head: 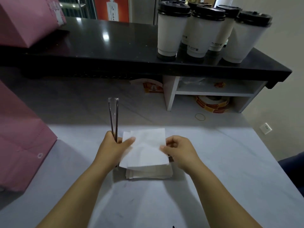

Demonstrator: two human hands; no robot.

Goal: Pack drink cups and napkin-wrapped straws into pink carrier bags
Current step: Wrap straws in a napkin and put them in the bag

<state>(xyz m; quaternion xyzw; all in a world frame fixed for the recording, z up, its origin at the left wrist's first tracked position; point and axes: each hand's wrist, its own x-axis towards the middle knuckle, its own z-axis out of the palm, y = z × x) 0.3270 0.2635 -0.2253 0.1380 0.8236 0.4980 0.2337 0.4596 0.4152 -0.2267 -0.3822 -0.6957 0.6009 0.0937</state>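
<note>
Nearest to me, a pile of napkins [148, 173] sits on the pale table [230, 170], and I hold one napkin [146, 150] lifted just above it, stretched between both hands. My right hand [179, 149] pinches its right edge between thumb and curled fingers. My left hand [113, 146] does two jobs. Its fingers are wrapped round the lower ends of two dark straws [114, 117] in clear sleeves, and its thumb presses on the napkin's left edge.

What matters for the wrap is how the straws lie against the sheet. Their long axis runs straight away from me, close to upright in my fist, and they stand just beside the napkin's left edge, not across it. The paper lies wholly to their right. So I judge that the left hand, which already has them, should tip them down onto that edge. The right hand can then fold or roll the sheet over towards them.

A pink carrier bag [23, 145] lies to my left, nearer that hand, and the bundle should end up there.

Farther off are a rubber band [200, 117] and a roll of stickers [213, 105] under the black shelf [98, 46]. On the shelf the lidded cups [171, 32] stand clustered on the right, well apart from my hands. A second pink bag [24, 22] sits at the shelf's far left.
</note>
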